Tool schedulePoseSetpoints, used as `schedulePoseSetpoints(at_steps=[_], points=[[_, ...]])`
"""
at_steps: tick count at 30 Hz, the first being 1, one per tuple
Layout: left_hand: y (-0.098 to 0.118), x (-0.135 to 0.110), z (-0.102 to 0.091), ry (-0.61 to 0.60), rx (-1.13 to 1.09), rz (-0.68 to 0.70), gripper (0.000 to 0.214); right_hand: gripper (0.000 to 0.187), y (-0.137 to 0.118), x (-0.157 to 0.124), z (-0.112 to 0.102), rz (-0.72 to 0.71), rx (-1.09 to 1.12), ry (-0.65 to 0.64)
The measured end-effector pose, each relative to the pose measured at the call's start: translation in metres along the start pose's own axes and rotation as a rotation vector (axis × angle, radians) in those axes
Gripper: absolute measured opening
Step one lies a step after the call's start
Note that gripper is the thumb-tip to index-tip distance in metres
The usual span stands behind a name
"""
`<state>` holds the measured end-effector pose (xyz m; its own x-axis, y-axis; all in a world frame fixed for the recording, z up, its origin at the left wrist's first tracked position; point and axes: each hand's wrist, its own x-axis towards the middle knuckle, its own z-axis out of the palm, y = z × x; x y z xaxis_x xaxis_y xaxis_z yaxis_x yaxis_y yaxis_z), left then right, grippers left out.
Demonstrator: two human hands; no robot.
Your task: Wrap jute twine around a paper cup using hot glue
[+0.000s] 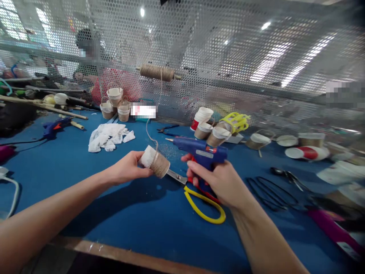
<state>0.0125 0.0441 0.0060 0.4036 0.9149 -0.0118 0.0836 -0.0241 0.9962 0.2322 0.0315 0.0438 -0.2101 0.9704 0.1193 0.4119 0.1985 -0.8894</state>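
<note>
My left hand (131, 166) is closed around the white end of a small cup (160, 165), which lies tilted on its side and is wrapped in brown twine. From the cup a strand of twine (151, 136) runs up to a spool (156, 72) hung on the mesh. In my right hand (219, 180) is a blue hot glue gun (199, 148), fingers round its grip, its nozzle pointing left above the cup and apart from it. Scissors with yellow handles (219, 219) lie beneath the gun, their blades partly hidden behind the cup.
Crumpled white cloth (107, 136) lies at left, near another blue glue gun (55, 127). Twine-wrapped cups (115, 95) stand at the back left, and more cups (218, 135) at the back right. Pliers (168, 129) lie between. A perforated metal screen (213, 57) closes the back; a person sits behind it.
</note>
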Motion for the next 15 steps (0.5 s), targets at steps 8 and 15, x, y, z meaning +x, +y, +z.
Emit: schedulePoseSetpoints(at_steps=[8,15], points=[[-0.017,-0.005,-0.002,0.082,-0.007,0.018,0.031,0.018,0.014,-0.022,0.023,-0.065,-0.234,-0.007],[-0.013,-0.009,-0.001,0.101,0.169,0.052,0.029,0.012,0.007,-0.024,0.028,-0.092,-0.198,0.014]])
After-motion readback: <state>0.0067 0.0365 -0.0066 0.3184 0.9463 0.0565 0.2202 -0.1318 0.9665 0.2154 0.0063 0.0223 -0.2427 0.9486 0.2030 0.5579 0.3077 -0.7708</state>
